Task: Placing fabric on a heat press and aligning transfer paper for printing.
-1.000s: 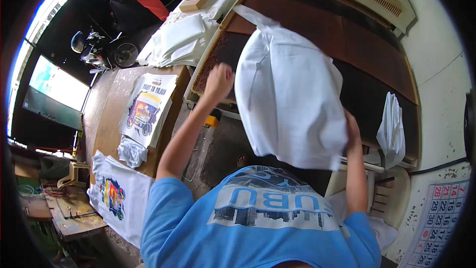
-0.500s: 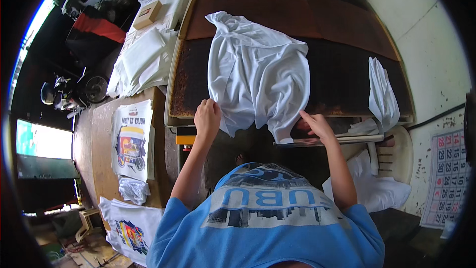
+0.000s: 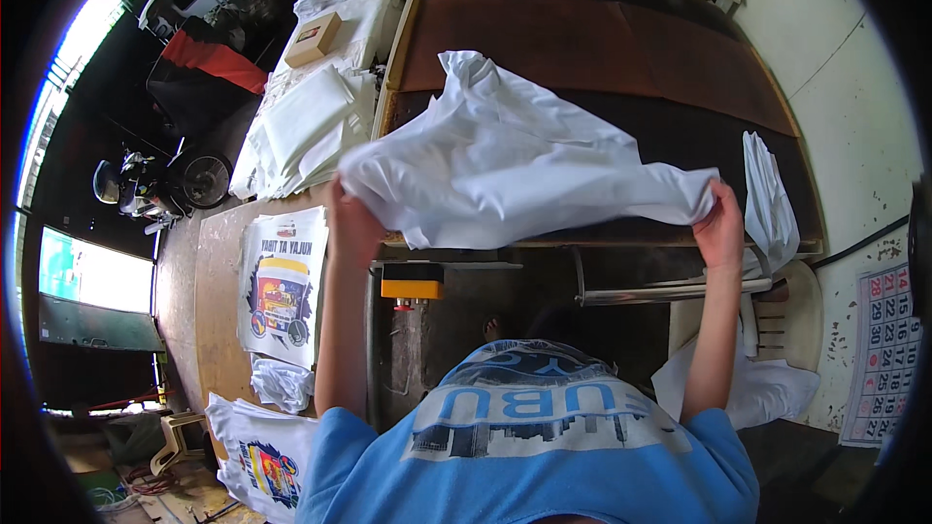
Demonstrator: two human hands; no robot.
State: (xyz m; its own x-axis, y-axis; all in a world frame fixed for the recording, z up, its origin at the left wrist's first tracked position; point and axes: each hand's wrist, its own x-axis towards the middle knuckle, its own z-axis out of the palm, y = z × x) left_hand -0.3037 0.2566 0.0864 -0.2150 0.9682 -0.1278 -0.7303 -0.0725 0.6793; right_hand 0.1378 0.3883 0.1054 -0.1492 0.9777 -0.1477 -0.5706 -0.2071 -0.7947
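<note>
A white T-shirt is stretched wide in the air over the near part of a dark, flat press bed. My left hand grips its left corner, slightly smeared by motion, with the fingers partly behind the cloth. On the right, my right hand pinches the other corner between thumb and fingers. The far end of the shirt trails back onto the bed in loose folds.
Left of me, a wooden table bears a stack of printed white cloths. Farther back lie white fabric sheets and a small box. A folded white cloth hangs at the bed's right edge. A yellow-black switch box sits under the front edge.
Both hands have taken the shirt's near corners, lifted them and spread them far apart. The shirt, earlier lying rumpled on the bed, is now pulled out sideways. The view has shifted slightly.
</note>
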